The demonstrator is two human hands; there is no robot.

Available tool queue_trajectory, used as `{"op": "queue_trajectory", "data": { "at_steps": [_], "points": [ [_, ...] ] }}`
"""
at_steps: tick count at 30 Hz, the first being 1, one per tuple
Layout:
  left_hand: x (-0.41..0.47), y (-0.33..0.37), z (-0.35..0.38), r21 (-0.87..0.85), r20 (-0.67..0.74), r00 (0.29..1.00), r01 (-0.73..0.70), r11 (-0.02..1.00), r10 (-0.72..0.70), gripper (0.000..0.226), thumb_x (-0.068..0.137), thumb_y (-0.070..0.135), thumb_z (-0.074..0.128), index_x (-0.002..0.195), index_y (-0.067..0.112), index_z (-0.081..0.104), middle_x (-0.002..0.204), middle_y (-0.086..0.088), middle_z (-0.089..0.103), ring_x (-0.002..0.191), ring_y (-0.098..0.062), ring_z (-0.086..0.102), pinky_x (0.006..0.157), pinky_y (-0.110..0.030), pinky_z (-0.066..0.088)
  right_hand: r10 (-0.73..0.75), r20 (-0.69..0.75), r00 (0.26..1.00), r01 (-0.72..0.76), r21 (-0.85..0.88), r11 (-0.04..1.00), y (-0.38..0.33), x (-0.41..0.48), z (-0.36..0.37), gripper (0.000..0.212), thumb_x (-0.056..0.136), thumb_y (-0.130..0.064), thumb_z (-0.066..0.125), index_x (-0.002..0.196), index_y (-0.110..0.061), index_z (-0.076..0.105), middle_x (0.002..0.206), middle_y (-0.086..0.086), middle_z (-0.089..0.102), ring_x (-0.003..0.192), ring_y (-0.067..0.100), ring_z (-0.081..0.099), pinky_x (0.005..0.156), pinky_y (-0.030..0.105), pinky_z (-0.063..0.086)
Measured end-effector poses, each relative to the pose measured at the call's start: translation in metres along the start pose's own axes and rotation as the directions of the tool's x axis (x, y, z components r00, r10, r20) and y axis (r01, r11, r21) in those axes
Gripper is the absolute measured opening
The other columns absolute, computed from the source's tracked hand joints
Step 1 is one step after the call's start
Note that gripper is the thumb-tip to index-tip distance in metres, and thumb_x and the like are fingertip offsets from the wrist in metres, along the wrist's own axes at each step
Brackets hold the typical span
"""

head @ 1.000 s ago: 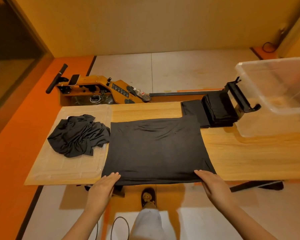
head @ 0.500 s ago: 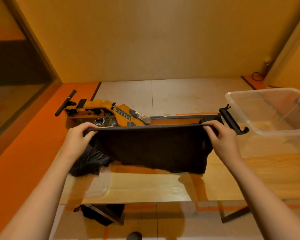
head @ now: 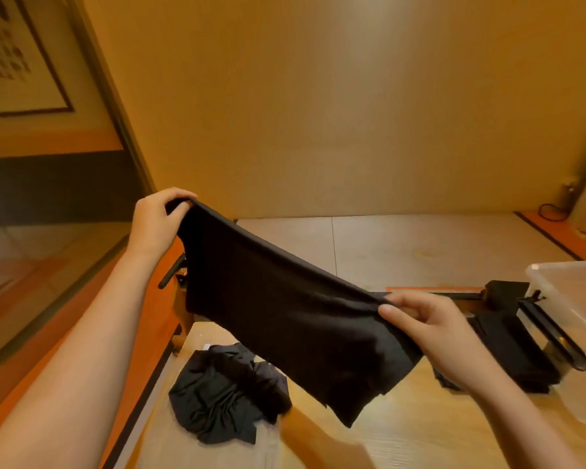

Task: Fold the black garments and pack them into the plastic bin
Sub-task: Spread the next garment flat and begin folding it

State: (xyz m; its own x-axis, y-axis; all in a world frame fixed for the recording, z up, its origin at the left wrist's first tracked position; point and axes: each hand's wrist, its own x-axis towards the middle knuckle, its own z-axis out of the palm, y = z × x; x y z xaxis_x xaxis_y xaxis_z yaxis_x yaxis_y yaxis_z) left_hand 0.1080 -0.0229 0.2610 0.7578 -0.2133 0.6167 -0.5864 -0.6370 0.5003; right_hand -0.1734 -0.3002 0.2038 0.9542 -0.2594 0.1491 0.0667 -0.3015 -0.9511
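Both hands are up in the air with a black garment (head: 285, 319) stretched between them, clear of the wooden table (head: 403, 431) below. The left hand (head: 158, 220), in the upper left of the middle of the frame, is clenched around one top corner, fingers curled over the fabric edge. The right hand (head: 430, 328), lower and toward the right, pinches the other corner between thumb and fingers. The top edge of the cloth runs taut on a slant from the high left hand down to the right one, and the rest hangs beneath it in a doubled panel whose lowest point dangles near the centre bottom of the frame, just above the tabletop.

On the table at lower left lies a crumpled black garment (head: 224, 397), bunched in a loose heap on a clear sheet that covers that end of the table. At the right, partly behind the right wrist, sits a stack of folded black garments (head: 511, 353), flat on the wood. Just beside that stack, at the right edge of the frame, stands the clear plastic bin (head: 572, 299); only part of it shows and I cannot tell what it holds. A black bar with a clip (head: 542, 319) lies between the stack and the bin wall
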Motion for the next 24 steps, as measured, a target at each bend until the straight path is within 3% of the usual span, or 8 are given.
{"op": "queue_trajectory", "data": {
  "at_steps": [3,6,8,11,14,18,21,24],
  "points": [
    [0.032,0.010,0.027,-0.009,0.032,0.997,-0.067,0.998,0.068,0.016,0.093,0.010,0.058,0.103,0.011,0.071,0.104,-0.001,0.068,0.102,-0.014,0.059,0.091,-0.023,0.041,0.117,-0.040,0.992,-0.109,0.154,0.982,0.018,0.000,0.014,0.017,0.092,-0.013,0.056,0.092,-0.003,0.069,0.082,0.010,0.073,0.076,0.021,0.071,0.063,0.021,0.053],
    [0.055,0.039,0.093,-0.054,0.162,0.974,-0.152,0.987,0.159,0.013,0.092,0.011,0.061,0.101,0.012,0.071,0.102,-0.003,0.070,0.099,-0.019,0.062,0.088,-0.025,0.042,0.264,-0.129,0.956,-0.224,0.262,0.939,0.053,-0.012,0.010,0.019,0.093,-0.014,0.056,0.089,-0.001,0.070,0.084,0.016,0.072,0.080,0.031,0.069,0.067,0.030,0.051],
    [0.058,0.069,0.155,-0.079,0.292,0.931,-0.204,0.976,0.218,0.015,0.091,0.012,0.062,0.104,0.012,0.070,0.106,-0.006,0.071,0.103,-0.024,0.063,0.091,-0.031,0.044,0.373,-0.208,0.904,-0.285,0.357,0.889,0.078,-0.025,-0.003,0.020,0.093,-0.013,0.056,0.086,0.000,0.070,0.080,0.014,0.071,0.074,0.025,0.068,0.062,0.025,0.050],
    [0.026,0.116,0.253,-0.128,0.513,0.820,-0.219,0.967,0.254,0.033,0.091,0.013,0.062,0.125,0.014,0.061,0.122,-0.009,0.065,0.116,-0.027,0.057,0.099,-0.038,0.044,0.549,-0.291,0.783,-0.391,0.455,0.800,0.125,-0.058,-0.031,0.018,0.092,-0.007,0.057,0.080,0.002,0.068,0.074,0.012,0.070,0.063,0.015,0.067,0.053,0.018,0.048],
    [-0.040,0.143,0.319,-0.146,0.640,0.699,-0.297,0.944,0.319,0.049,0.092,0.015,0.062,0.139,0.016,0.049,0.139,-0.007,0.053,0.130,-0.026,0.046,0.109,-0.040,0.036,0.658,-0.323,0.680,-0.574,0.324,0.752,0.188,-0.105,-0.061,0.012,0.090,-0.004,0.060,0.083,0.001,0.068,0.073,0.014,0.068,0.063,0.016,0.064,0.058,0.024,0.048],
    [-0.160,0.126,0.334,-0.117,0.731,0.604,-0.346,0.931,0.317,0.051,0.096,0.025,0.055,0.145,0.020,0.040,0.149,-0.002,0.043,0.139,-0.020,0.035,0.114,-0.036,0.025,0.716,-0.437,0.545,-0.793,0.007,0.609,0.259,-0.159,-0.091,0.006,0.086,-0.007,0.068,0.089,-0.011,0.063,0.071,0.005,0.065,0.067,0.020,0.061,0.074,0.039,0.051],
    [-0.254,0.099,0.311,-0.039,0.809,0.555,-0.280,0.959,0.195,0.058,0.100,0.034,0.047,0.152,0.023,0.025,0.158,0.003,0.024,0.147,-0.015,0.017,0.120,-0.034,0.014,0.660,-0.444,0.606,-0.788,-0.226,0.572,0.279,-0.173,-0.089,0.014,0.090,-0.016,0.064,0.104,-0.015,0.060,0.097,0.001,0.067,0.089,0.019,0.062,0.083,0.033,0.050],
    [-0.337,0.083,0.275,0.022,0.823,0.562,-0.167,0.986,0.077,0.066,0.100,0.041,0.043,0.154,0.023,0.011,0.161,0.006,0.009,0.149,-0.012,0.003,0.121,-0.030,0.003,0.509,-0.264,0.819,-0.563,-0.541,0.625,0.289,-0.172,-0.075,0.037,0.090,-0.023,0.062,0.127,-0.019,0.054,0.126,-0.004,0.055,0.121,0.016,0.049,0.100,0.023,0.038]
  ]
}}
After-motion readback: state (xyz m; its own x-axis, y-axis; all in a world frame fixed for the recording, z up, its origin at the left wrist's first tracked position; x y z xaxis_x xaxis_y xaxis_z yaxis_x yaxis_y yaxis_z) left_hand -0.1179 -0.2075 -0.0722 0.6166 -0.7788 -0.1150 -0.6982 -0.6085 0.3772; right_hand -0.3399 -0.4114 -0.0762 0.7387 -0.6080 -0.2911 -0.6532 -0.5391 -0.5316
